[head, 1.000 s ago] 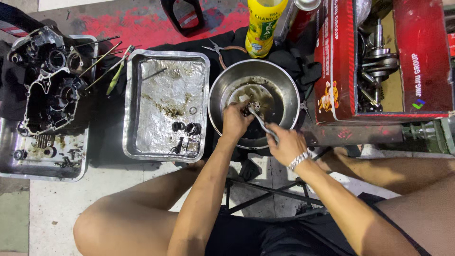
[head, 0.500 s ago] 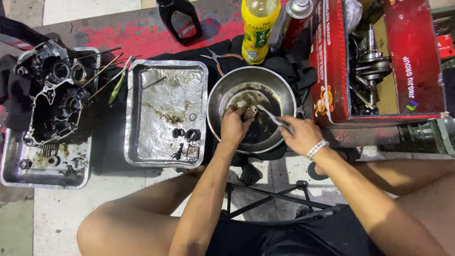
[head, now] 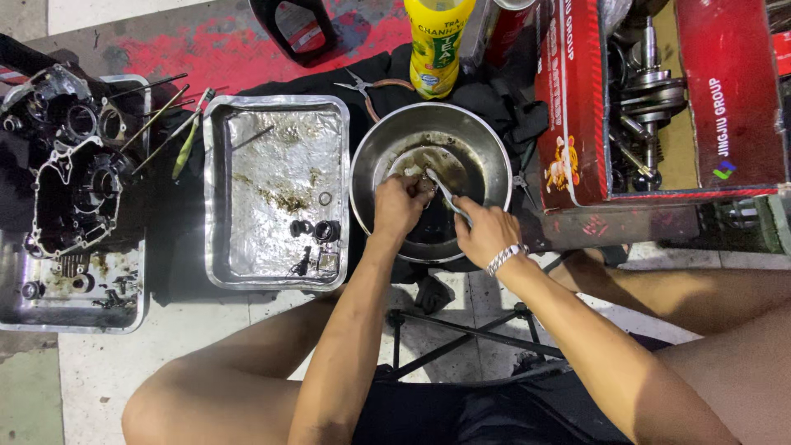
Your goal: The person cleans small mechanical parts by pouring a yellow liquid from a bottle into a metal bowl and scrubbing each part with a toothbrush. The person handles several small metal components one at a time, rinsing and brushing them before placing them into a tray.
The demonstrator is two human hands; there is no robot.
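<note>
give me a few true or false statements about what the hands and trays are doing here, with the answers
1. Both hands work over the round metal bowl. True.
2. The right hand holds a brush-like tool whose tip meets the small part in the left hand. True.
3. The rectangular tray beside the bowl holds nothing. False: a few small dark parts lie near its lower right.
4. The yellow bottle lies flat inside the bowl. False: it stands beyond the bowl's far rim.
5. The engine case sits on the tray at the far left. True.
</note>
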